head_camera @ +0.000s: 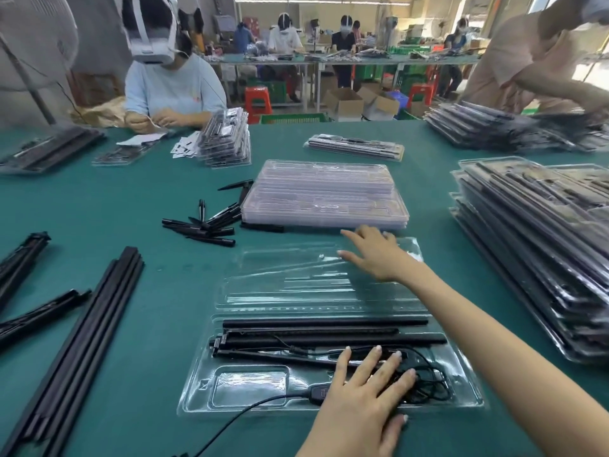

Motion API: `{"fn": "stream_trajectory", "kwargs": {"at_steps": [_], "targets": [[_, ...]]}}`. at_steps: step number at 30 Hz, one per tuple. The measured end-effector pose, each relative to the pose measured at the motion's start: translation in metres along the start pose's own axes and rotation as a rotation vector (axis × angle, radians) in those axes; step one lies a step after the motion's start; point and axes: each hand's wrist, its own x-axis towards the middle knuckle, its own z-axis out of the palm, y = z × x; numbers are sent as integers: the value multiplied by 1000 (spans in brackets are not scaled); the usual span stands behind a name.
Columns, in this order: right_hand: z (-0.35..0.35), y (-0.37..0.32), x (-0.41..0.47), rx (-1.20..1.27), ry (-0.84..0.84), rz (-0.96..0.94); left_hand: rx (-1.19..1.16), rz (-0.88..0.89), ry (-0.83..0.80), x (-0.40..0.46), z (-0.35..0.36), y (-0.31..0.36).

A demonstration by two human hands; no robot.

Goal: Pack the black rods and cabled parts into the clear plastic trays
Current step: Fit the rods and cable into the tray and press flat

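A clear plastic tray [250, 387] lies open in front of me on the green table. Its near half holds several black rods [324, 322] and a coiled black cable [431, 384] with an inline controller [318, 390]. My left hand [365, 387] lies flat with straight fingers on the rods and the cable coil. My right hand [372, 255] reaches across with straight fingers and touches the tray's clear lid half [290, 278] at its far right.
A stack of empty clear trays [324, 196] stands beyond the lid. Short black parts [207, 222] are scattered to its left. Long black rods [82, 334] lie at the left. Packed trays [534, 245] are piled at the right. People work across the table.
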Motion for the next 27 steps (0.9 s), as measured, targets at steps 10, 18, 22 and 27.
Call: {"fn": "stream_trajectory", "kwargs": {"at_steps": [10,18,22,27], "targets": [[-28,-26,-161,-44,357,-385,12,3,-17,-4,1,-1],[43,-17,-214,-15,1,-124,-8,48,-71,-2,-3,2],[48,-19,-214,-77,86,-116,111,89,-108,-6,-12,-11],[51,-16,-214,-135,129,-124,47,218,-149,-30,-23,-27]]}}
